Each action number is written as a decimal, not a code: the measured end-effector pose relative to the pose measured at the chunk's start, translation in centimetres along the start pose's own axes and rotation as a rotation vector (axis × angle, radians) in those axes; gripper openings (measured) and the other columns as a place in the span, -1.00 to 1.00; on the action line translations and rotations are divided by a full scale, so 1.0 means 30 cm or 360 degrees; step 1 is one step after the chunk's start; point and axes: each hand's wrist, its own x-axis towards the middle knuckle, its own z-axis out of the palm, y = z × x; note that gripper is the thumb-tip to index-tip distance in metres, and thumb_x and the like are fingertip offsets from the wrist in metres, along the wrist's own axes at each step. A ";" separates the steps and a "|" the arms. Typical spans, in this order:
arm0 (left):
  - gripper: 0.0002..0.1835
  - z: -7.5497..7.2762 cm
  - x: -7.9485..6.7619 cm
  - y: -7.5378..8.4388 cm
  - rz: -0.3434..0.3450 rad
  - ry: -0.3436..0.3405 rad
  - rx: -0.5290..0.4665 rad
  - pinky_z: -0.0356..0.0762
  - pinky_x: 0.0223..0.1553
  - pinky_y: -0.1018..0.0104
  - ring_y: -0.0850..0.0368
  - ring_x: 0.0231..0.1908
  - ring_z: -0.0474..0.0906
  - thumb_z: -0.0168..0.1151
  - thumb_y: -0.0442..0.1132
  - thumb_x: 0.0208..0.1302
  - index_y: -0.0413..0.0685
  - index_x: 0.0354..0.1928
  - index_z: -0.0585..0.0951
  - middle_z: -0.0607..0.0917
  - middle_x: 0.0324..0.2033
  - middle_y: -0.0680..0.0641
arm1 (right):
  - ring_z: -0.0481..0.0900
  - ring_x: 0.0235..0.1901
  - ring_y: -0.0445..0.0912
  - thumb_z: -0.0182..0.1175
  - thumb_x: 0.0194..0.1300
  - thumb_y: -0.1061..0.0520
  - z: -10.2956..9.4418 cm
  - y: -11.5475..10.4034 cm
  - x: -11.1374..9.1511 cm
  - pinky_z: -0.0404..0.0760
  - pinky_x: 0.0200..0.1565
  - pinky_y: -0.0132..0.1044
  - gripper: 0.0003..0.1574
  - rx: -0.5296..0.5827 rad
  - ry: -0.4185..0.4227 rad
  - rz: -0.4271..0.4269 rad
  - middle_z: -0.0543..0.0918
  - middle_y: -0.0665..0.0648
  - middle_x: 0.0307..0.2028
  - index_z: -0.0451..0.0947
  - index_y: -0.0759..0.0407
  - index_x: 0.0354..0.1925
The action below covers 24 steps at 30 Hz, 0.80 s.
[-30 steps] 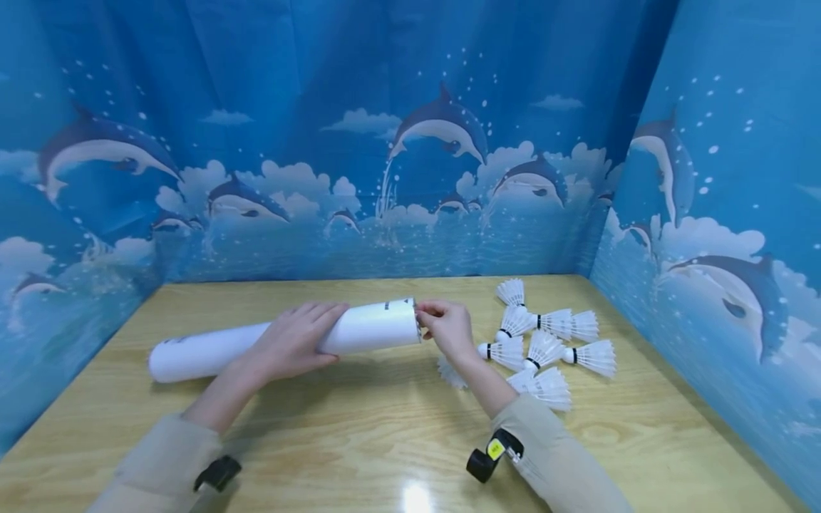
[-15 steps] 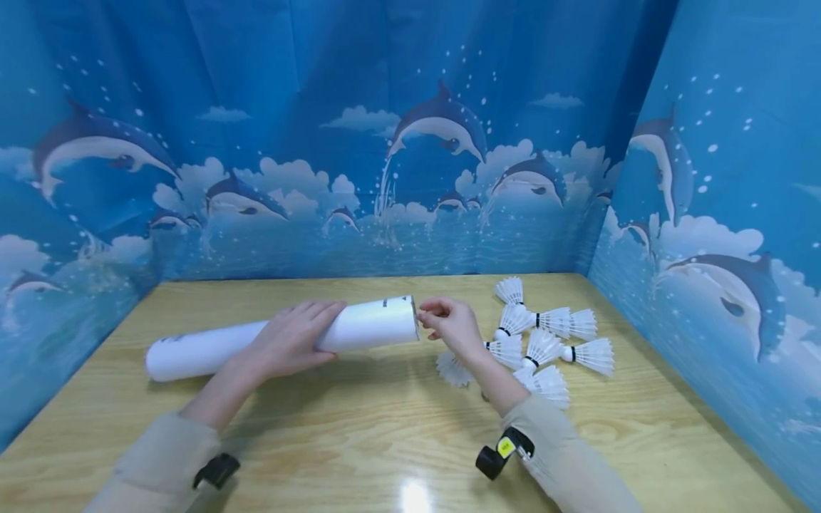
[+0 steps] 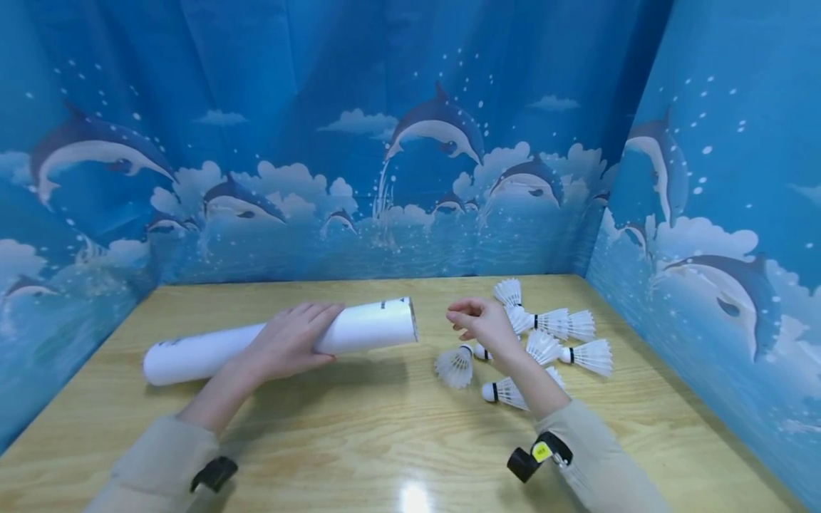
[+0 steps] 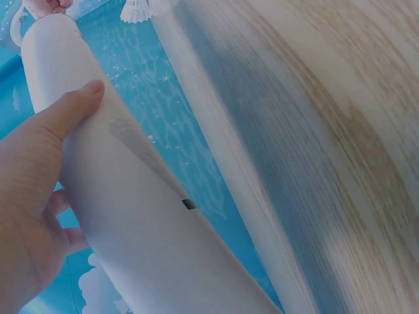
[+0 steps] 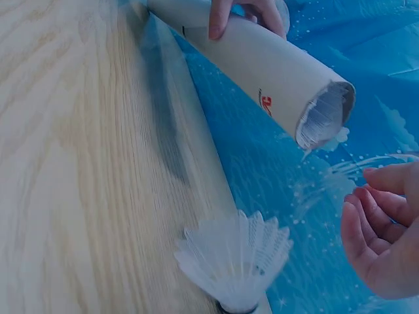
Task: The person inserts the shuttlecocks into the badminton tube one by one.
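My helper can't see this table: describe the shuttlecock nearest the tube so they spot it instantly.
On the wooden table, right of the white tube in the head view, white shuttlecocks lie scattered. Take the leftmost shuttlecock, nearest the tube's open end. Its feathers fan toward the near side, while its visible neighbours' fan rightward or away.

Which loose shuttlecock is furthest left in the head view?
The loose shuttlecock nearest the open end of the white tube; the other loose ones all lie further right.

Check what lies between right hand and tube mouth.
The stretch is bare: the head view shows only tabletop between the right hand and the tube.
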 end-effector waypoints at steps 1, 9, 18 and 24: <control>-0.11 0.001 0.000 -0.001 -0.0003 -0.0001 0.0001 0.45 -0.02 -0.16 -0.16 0.07 0.42 0.48 -0.04 -0.11 -0.17 0.29 0.31 0.50 0.11 -0.20 | 0.53 -0.42 -0.15 0.19 0.24 0.20 -0.014 0.002 -0.003 0.61 -0.41 -0.33 -0.70 -0.0012 -0.0007 0.0001 0.62 0.25 -0.34 0.54 0.40 -0.12; -0.11 -0.005 -0.002 -0.001 -0.0014 0.0003 0.0001 0.46 -0.03 -0.16 -0.16 0.05 0.44 0.48 -0.03 -0.11 -0.16 0.29 0.31 0.51 0.09 -0.20 | 0.52 -0.37 -0.12 0.17 0.26 0.17 -0.132 0.023 -0.033 0.62 -0.34 -0.21 -0.66 -0.0178 -0.0073 0.0037 0.61 0.20 -0.34 0.52 0.41 -0.09; -0.11 -0.005 -0.005 -0.004 -0.0016 0.0002 0.0011 0.48 -0.04 -0.14 -0.15 0.03 0.46 0.49 -0.03 -0.12 -0.16 0.28 0.33 0.53 0.07 -0.19 | 0.53 -0.38 -0.15 0.18 0.23 0.19 -0.268 0.069 -0.075 0.63 -0.37 -0.24 -0.65 -0.0292 -0.0041 0.0013 0.63 0.11 -0.36 0.51 0.44 -0.10; -0.11 -0.003 -0.006 -0.001 -0.0022 -0.0008 0.0008 0.47 -0.04 -0.13 -0.13 0.03 0.45 0.49 -0.02 -0.13 -0.14 0.28 0.33 0.53 0.07 -0.18 | 0.55 -0.34 -0.15 0.18 0.26 0.15 -0.340 0.096 -0.108 0.63 -0.36 -0.25 -0.57 -0.0361 0.0011 0.0058 0.63 0.15 -0.27 0.47 0.48 -0.03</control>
